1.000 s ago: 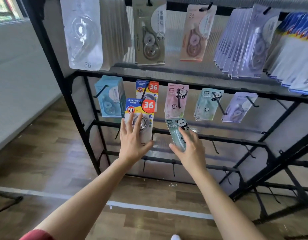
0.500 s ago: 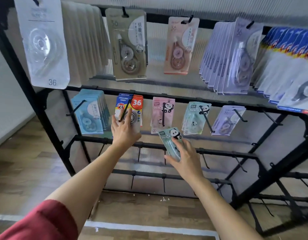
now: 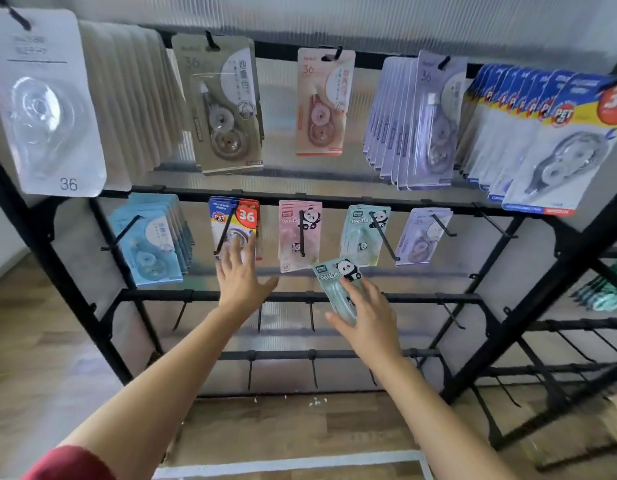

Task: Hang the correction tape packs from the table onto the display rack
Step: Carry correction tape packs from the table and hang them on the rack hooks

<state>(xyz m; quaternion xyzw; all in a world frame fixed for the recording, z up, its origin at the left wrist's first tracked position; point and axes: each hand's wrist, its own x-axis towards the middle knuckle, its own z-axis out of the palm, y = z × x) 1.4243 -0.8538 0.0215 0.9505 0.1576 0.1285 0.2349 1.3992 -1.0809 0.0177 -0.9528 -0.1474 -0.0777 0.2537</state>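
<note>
Mint-green panda pack (image 3: 336, 284) sits pinched by the fingers of the right hand (image 3: 369, 317), not yet hung — its matching packs (image 3: 360, 233) hang just above those fingers. Fingers of the left hand (image 3: 243, 280) spread wide, seemingly touching the hung blue-and-yellow pack (image 3: 235, 221) on the display rack (image 3: 154, 295).

Red sleeve (image 3: 69, 464) on left arm (image 3: 154, 386)

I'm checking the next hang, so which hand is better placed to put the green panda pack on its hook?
Right. The right hand grips the green panda pack just below the hanging green panda packs; the left hand is open at the blue-and-yellow packs.
</note>
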